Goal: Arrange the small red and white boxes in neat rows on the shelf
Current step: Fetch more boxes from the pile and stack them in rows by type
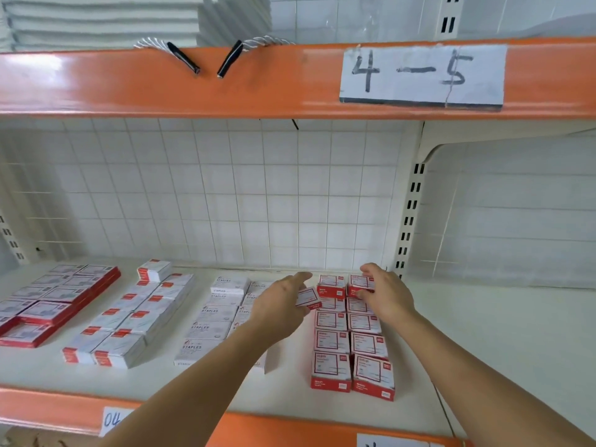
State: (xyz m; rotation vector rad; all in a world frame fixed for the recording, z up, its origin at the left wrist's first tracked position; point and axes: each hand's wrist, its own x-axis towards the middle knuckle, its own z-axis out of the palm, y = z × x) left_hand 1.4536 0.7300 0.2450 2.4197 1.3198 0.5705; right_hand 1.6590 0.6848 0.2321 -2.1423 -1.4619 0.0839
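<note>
White square-tiled wall backs the white metal shelf (483, 333) with its orange front edge, and we are reaching into it with both bare arms. At the middle of our view, our left hand (280, 304) curls its fingers round one small red and white cardboard box (308, 298), held tilted just above the shelf with the forefinger pointing toward 1 o'clock. Directly at 3 o'clock from that box stand two neat rows of matching red and white boxes (350, 343), running from the back wall toward us. Our right hand (385, 296) rests over the far end of the right-hand row, thumb and fingers pinching the rearmost box (359, 282). At 9 o'clock lie rows of white staple boxes (209, 321), further white boxes with red ends (129, 321), then flat red-edged packs (48, 304). Overhead, at 1 o'clock, a paper label reading 4-5 (422, 75) is stuck on the orange beam.
</note>
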